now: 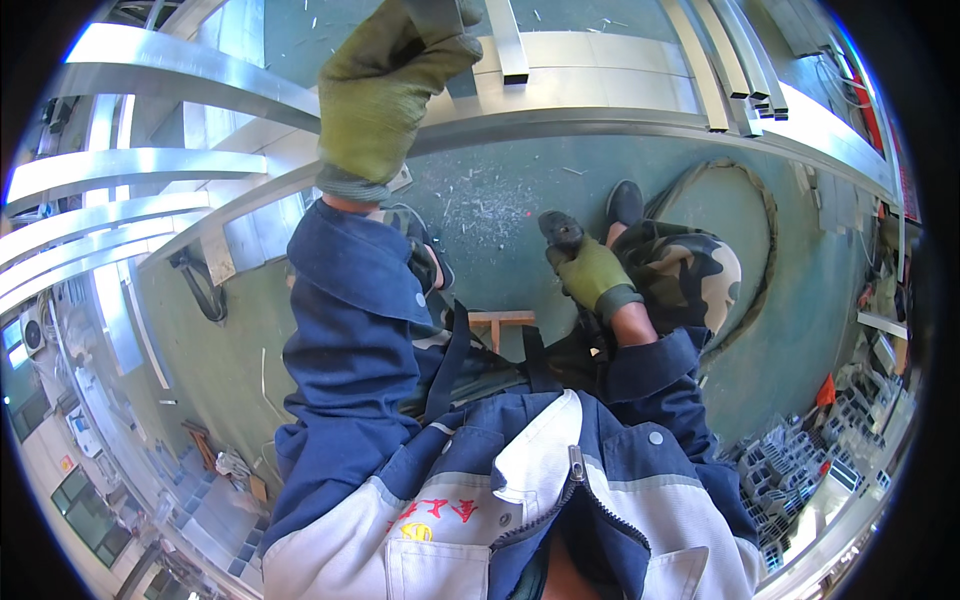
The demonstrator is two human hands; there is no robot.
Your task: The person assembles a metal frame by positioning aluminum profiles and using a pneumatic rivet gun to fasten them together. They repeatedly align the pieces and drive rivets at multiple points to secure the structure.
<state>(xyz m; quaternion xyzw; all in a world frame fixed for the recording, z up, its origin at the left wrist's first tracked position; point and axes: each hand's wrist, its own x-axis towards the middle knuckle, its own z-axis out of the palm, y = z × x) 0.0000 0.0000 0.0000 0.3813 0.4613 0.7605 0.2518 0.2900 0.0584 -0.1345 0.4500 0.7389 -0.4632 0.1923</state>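
Observation:
My left hand (385, 95), in an olive work glove with darkened fingers, is raised at the top over the metal frame. Its fingers are closed round a dark grey flat bar (436, 16), whose far end leaves the picture. My right hand (592, 275), in a matching glove, is held low beside my right knee. It is closed round a dark tool with a rounded end (561, 229); the tool's kind cannot be made out, and its lower part is hidden by the hand. A long silvery metal beam (560, 122) crosses in front of me.
Several metal tubes (705, 60) lie across the beam at the far right, with more rails (140, 165) at the left. A thick sheathed hose (768, 215) loops on the green floor. Metal shavings (485, 205) lie between my feet. Many small metal parts (800, 480) are piled at the lower right.

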